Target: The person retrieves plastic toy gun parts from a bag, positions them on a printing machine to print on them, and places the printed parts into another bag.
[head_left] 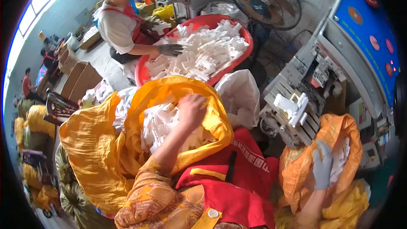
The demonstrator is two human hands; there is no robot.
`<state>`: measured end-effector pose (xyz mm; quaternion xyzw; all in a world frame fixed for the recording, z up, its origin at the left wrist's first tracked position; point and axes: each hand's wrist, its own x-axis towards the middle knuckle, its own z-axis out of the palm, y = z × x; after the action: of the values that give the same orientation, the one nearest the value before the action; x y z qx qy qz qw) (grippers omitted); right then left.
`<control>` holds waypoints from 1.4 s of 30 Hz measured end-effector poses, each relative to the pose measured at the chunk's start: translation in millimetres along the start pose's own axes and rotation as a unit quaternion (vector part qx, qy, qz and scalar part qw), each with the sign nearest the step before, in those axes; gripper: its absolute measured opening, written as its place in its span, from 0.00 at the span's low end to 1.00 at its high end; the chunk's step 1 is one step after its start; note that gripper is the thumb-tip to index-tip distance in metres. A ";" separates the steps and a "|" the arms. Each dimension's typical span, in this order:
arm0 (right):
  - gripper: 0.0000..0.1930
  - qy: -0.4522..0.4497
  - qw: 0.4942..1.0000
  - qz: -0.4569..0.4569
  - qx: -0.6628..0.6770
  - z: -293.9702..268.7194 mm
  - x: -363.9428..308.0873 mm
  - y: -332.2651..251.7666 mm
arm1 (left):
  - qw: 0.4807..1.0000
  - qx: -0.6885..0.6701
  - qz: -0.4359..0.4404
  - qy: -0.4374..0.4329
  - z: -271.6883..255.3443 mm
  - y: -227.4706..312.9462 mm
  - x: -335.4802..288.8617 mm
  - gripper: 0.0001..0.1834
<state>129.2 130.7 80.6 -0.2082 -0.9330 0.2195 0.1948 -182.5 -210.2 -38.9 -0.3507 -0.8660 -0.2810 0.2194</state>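
- A workshop with pale walls (76, 6); stuffed sacks (40, 121) and cardboard boxes (82, 78) stand along the left side.
- Upper left of centre, a co-worker (121, 29) lays a dark-gloved hand (171, 50) on white pieces in a red tub (140, 71).
- In front of the wearer, a yellow sack (91, 144) gapes open, holding more white pieces (159, 123).
- The bare left hand (193, 108) is over these, inside the mouth, fingers curled; whether they are clamped on a piece I cannot tell. The step in hand looks like handling loose pieces at this sack.
- Right of centre, a machine fixture (277, 87) carries a white part (292, 107), with neither hand on it.
- At far right, an orange sack (296, 171) holds further white pieces (341, 159).
- The grey-gloved right hand (323, 165) is at its mouth, fingers extended and slightly apart, nothing visible in them.
- Probably the next move calls for a secure left-hand grip on a piece and a clear lift past the loose yellow rim.
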 end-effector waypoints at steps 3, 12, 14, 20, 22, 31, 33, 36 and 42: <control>0.15 -0.098 0.988 -0.026 0.119 22.5 -10.5 -29.6 | 0.986 0.047 0.045 -0.155 38.7 15.9 21.5 0.09; 0.14 -0.097 0.980 -0.155 0.077 43.6 -29.3 -52.2 | 0.830 0.206 0.230 -0.463 112.8 -99.4 81.9 0.12; 0.13 -0.068 0.985 -0.108 0.112 28.3 -45.6 -35.2 | 0.837 0.217 0.267 -0.425 99.7 -109.8 101.1 0.10; 0.12 0.065 0.989 0.123 0.045 -36.6 -60.3 48.1 | 0.954 0.046 0.080 -0.285 54.0 -57.2 107.4 0.13; 0.13 0.086 0.974 0.161 -0.131 -47.9 -45.1 83.6 | 0.964 0.051 0.084 -0.249 41.2 -31.7 99.4 0.17; 0.13 -0.127 0.873 -0.016 -0.470 -22.1 20.0 171.3 | 0.888 -0.115 -0.078 -0.439 -1.8 84.9 30.0 0.17; 0.12 -0.130 0.902 -0.034 -0.411 -33.5 14.5 176.2 | 0.934 -0.029 0.134 -0.331 -5.5 92.8 18.3 0.15; 0.11 -0.125 0.939 -0.010 -0.320 -61.2 3.1 181.2 | 0.941 -0.024 0.063 -0.332 -10.1 83.9 3.2 0.17; 0.11 -0.020 0.975 0.158 0.155 -118.7 -45.1 163.9 | 0.914 -0.073 -0.090 -0.389 -9.1 62.0 -6.9 0.18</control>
<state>270.6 282.2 86.1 -0.3159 -0.8465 0.3937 0.1692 -131.0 -182.4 -15.4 -0.3678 -0.8877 -0.2035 -0.1879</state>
